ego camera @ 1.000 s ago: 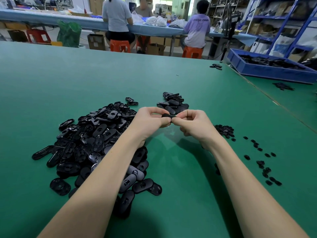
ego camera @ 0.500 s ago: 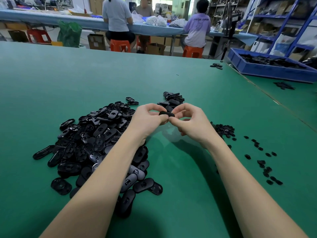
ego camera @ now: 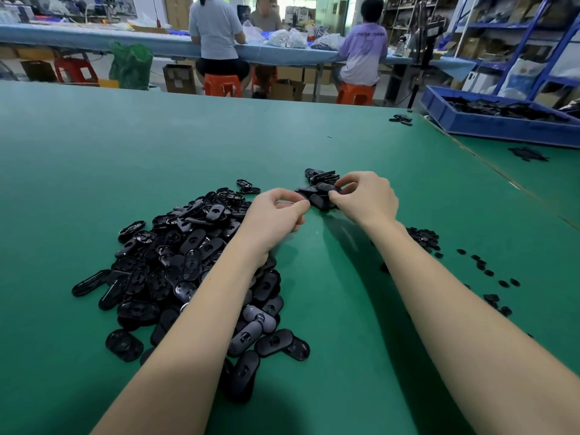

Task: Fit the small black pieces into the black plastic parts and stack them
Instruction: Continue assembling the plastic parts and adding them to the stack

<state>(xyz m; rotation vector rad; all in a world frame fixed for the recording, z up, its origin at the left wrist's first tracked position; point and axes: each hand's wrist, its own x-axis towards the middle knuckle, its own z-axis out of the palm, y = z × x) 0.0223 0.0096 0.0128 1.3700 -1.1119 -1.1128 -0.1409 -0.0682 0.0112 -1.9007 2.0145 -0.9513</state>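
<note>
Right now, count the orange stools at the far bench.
3: one under the person in the grey top, one beside it, mostly hidden behind that person, one under the person in the purple shirt. Others may be hidden.

Green table (ego camera: 125, 158) under heaped black parts (ego camera: 175, 262), scattered small pieces (ego camera: 483, 265).

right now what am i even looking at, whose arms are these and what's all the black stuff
This is one picture from a camera worn on a person's head, looking down at their own bare arms over a green table. The big heap on the left is black oval plastic parts. The scattered dots on the right are the small pieces that fit into them. The right hand pinches a part over the small stack of finished ones. The left hand is curled; whether it holds anything is unclear. Other workers sit at a far bench.
</note>
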